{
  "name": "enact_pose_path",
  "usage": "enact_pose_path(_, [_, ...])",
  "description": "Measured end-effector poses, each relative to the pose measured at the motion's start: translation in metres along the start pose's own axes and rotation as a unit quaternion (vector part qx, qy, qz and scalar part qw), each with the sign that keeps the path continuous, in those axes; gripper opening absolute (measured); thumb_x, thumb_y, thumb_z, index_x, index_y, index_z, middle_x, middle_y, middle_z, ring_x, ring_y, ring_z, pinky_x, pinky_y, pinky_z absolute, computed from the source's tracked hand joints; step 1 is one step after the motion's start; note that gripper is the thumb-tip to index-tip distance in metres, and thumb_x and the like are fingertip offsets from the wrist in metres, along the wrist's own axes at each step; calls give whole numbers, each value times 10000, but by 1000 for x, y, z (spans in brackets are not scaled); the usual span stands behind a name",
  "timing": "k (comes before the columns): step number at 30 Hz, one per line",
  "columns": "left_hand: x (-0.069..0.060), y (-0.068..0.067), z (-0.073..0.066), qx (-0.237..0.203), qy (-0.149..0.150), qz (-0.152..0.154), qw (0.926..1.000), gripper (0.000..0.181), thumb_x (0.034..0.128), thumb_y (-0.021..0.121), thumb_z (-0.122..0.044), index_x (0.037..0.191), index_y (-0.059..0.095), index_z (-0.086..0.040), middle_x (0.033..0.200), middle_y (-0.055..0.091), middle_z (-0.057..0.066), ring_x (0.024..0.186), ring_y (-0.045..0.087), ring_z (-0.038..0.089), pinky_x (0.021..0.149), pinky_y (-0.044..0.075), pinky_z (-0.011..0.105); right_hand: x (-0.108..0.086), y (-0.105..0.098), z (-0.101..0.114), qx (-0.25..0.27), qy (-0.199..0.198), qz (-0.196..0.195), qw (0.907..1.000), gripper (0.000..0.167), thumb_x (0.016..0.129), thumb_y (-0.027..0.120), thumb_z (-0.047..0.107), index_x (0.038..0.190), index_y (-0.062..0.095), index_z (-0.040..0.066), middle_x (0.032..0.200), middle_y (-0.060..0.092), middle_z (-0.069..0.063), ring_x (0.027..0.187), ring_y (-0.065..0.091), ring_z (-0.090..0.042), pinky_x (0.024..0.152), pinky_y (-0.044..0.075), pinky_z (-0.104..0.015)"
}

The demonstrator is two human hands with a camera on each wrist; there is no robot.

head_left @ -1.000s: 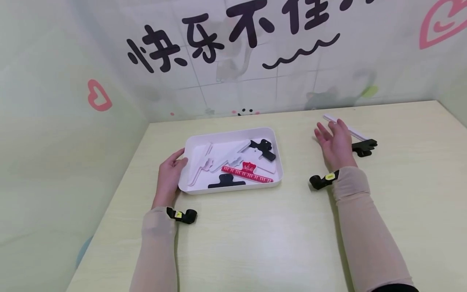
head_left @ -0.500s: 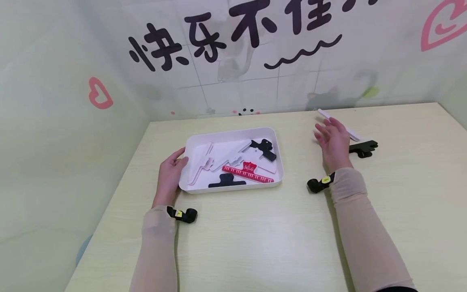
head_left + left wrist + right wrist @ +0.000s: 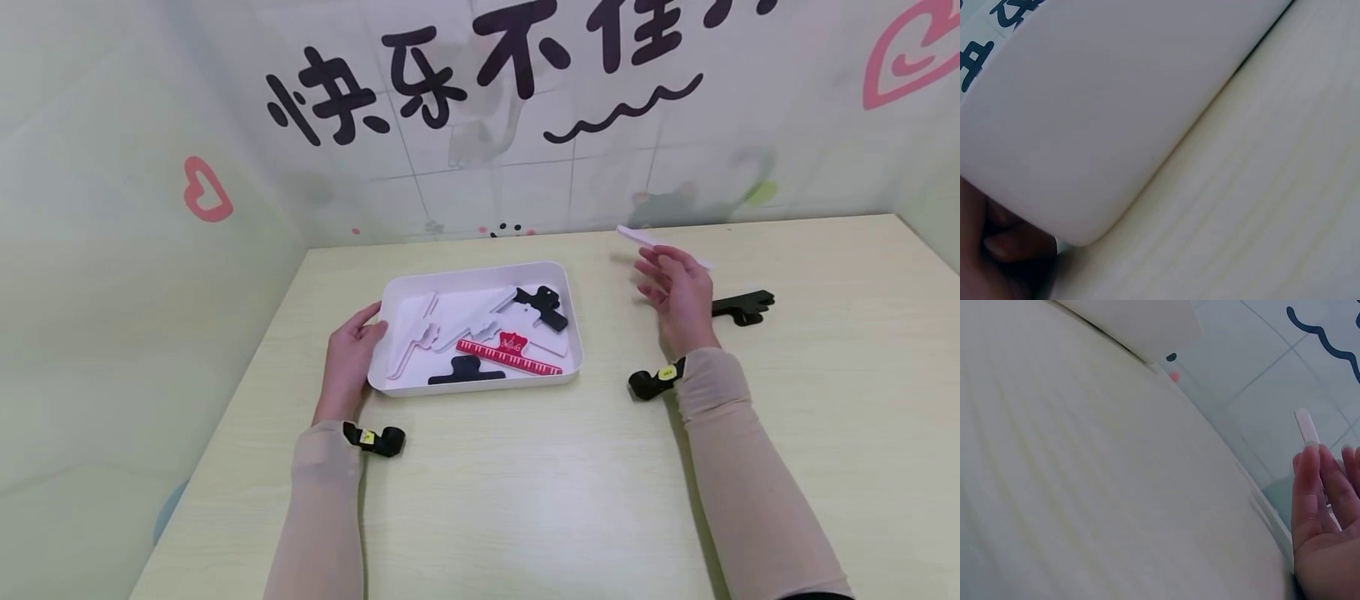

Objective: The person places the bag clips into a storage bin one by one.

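Observation:
A shallow white tray (image 3: pixel 442 392) stands on the table, and my left hand (image 3: pixel 347 358) grips its left end with the thumb at the rim. In the left wrist view the tray's wall (image 3: pixel 1091 125) fills much of the picture, with curled fingers (image 3: pixel 1016 240) at its corner. Inside lie several long-edged clips: a red clip (image 3: pixel 510 354), a black clip (image 3: pixel 467 372), another black clip (image 3: pixel 546 308) and pale ones. At the right, my right hand (image 3: pixel 682 300) pinches a long white clip (image 3: pixel 636 237), raised off the table; its middle is hidden by the fingers.
A black clip (image 3: pixel 744 307) lies on the table right of my right hand. The wooden table (image 3: pixel 525 483) meets a printed wall cloth (image 3: pixel 525 175) at its back edge. Another cloth (image 3: pixel 135 292) hangs along the left side.
My right hand has lifted the white clip from the table beside the black clip and shifted slightly left with it. The left hand and the tray have stayed in place.

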State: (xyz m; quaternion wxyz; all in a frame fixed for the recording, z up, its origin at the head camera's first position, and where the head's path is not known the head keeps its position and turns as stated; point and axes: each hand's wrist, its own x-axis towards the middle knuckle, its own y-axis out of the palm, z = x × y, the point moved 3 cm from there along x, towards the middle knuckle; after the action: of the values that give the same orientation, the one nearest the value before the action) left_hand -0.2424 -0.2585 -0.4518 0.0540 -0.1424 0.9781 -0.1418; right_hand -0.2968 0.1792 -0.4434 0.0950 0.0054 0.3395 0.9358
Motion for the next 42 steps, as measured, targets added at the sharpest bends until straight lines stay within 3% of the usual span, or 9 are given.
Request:
enact_pose_path(5, [0, 0, 1, -25, 22, -11, 10000, 405, 886, 549, -298, 1285, 486, -275, 886, 516, 66, 711, 484, 143, 550, 439, 203, -1, 1, -2, 113, -31, 110, 9999, 279, 846, 613, 120, 1092, 564, -1, 1135, 580, -150, 1141, 470, -292, 928, 386, -374])
enact_pose_path(9, [0, 0, 0, -40, 3, -8, 10000, 401, 886, 550, -290, 1282, 488, -281, 895, 516, 67, 718, 485, 145, 557, 441, 205, -2, -1, -2, 22, -119, 8, 9999, 283, 839, 625, 175, 1043, 577, -15, 1063, 604, -164, 1068, 527, -283, 966, 342, -384])
enact_pose_path(15, [1, 1, 0, 26, -26, 31, 10000, 407, 888, 543, -314, 1289, 476, -292, 947, 529, 71, 763, 499, 149, 597, 457, 210, -2, -2, -3, -100, -85, 140, 9998, 353, 828, 635, 256, 983, 549, -49, 942, 598, -157, 892, 587, -258, 862, 427, -354])
enact_pose_path(24, [0, 1, 0, 98, -47, -24, 9999, 399, 890, 539, -310, 1285, 480, -299, 957, 530, 72, 772, 498, 157, 590, 452, 203, -5, 6, -10, -178, 17, 597, 9981, 291, 846, 616, 259, 733, 497, 19, 705, 534, -92, 660, 532, -203, 623, 467, -287])
enact_pose_path(30, [-1, 1, 0, 86, -68, -31, 9999, 397, 890, 539, -313, 1282, 482, -302, 926, 520, 67, 747, 488, 157, 562, 437, 200, -9, 16, -16, -407, 130, 1012, 9939, 324, 869, 582, 273, 684, 449, 43, 640, 440, -65, 616, 459, -177, 595, 449, -277])
enact_pose_path(42, [0, 1, 0, 1, -99, 20, 9999, 406, 885, 545, -324, 1285, 481, -296, 884, 491, 56, 711, 470, 145, 531, 417, 195, -20, 44, -22, -1013, 180, 1722, 9797, 335, 904, 530, 251, 644, 435, 62, 587, 410, -30, 561, 414, -136, 540, 398, -243])
